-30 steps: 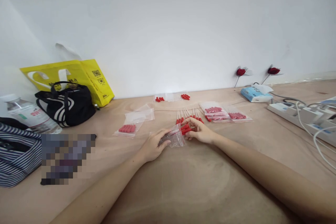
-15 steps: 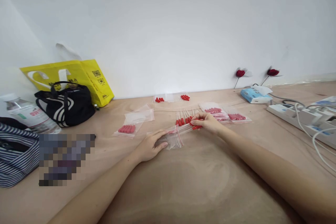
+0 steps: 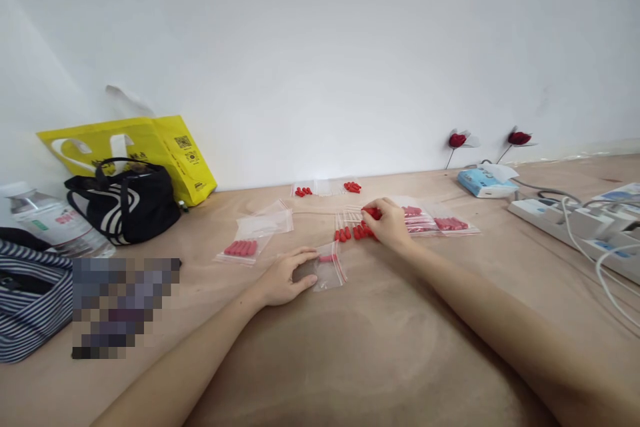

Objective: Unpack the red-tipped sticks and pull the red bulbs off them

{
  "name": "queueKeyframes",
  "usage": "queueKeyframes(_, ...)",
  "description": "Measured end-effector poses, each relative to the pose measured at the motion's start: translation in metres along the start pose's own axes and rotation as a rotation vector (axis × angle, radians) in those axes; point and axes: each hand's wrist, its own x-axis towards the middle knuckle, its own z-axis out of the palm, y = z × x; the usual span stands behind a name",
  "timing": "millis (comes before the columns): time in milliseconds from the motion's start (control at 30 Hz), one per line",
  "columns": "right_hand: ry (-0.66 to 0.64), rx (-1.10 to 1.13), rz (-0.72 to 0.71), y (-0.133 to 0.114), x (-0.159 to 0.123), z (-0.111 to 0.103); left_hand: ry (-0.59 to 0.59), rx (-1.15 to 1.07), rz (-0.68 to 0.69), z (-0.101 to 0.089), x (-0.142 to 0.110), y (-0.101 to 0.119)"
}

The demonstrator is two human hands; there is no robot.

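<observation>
My left hand [image 3: 287, 278] rests on the table with thumb and fingers apart, the fingertips touching the left edge of a small clear zip bag [image 3: 330, 276]. A pinkish-red piece [image 3: 326, 258] shows inside the upper part of this bag. Farther off and to the right, my right hand [image 3: 390, 223] pinches a small red cylinder-shaped piece [image 3: 371, 213] between thumb and fingers. Below and left of that hand lie several more loose red pieces [image 3: 343, 235] by some layered clear bags [image 3: 346, 217]; the hand partly covers them.
Filled bags of red pieces [image 3: 241, 247] lie left and others [image 3: 451, 223] right. Loose red pieces [image 3: 353, 187] are by the wall. A yellow bag [image 3: 187, 153], black bag [image 3: 145, 203] and bottle [image 3: 55, 220] stand left; tissues [image 3: 483, 183] and a power strip [image 3: 560, 223] lie right.
My right hand has moved away from the bag under my left hand, up toward the layered bags. Clear plastic no longer stretches between the two hands. My left hand has stayed nearly in place.
</observation>
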Motion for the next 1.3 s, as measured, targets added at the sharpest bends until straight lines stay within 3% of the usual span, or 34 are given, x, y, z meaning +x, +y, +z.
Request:
queueKeyframes(133,-0.081,-0.219,-0.157,-0.005,-0.007,0.023,0.037,-0.055,0.005,-0.002,0.005,0.004)
queueKeyframes(267,-0.187,-0.372,-0.144,-0.011,-0.012,0.03,0.113,-0.117,-0.062,0.003,0.023,0.001)
queueKeyframes(433,-0.233,-0.434,-0.124,-0.016,-0.015,0.032,0.111,-0.168,-0.097,0.014,0.064,-0.008)
queueKeyframes(600,-0.256,-0.395,-0.121,-0.018,-0.018,0.029,0.106,-0.212,-0.057,0.019,0.089,-0.008)
queueKeyframes(833,-0.216,-0.32,-0.1,-0.014,-0.016,0.015,0.094,-0.226,-0.007,0.024,0.1,-0.006)
queueKeyframes(1000,-0.208,-0.192,-0.025,-0.003,-0.015,0.005,0.156,-0.223,-0.008,0.03,0.105,-0.003)
queueKeyframes(1167,-0.286,-0.19,0.053,0.003,-0.023,-0.003,0.118,-0.161,0.04,0.032,0.107,0.006)
queueKeyframes(1300,-0.358,-0.039,0.114,-0.004,-0.028,-0.002,0.151,-0.135,0.058,0.032,0.107,0.011)
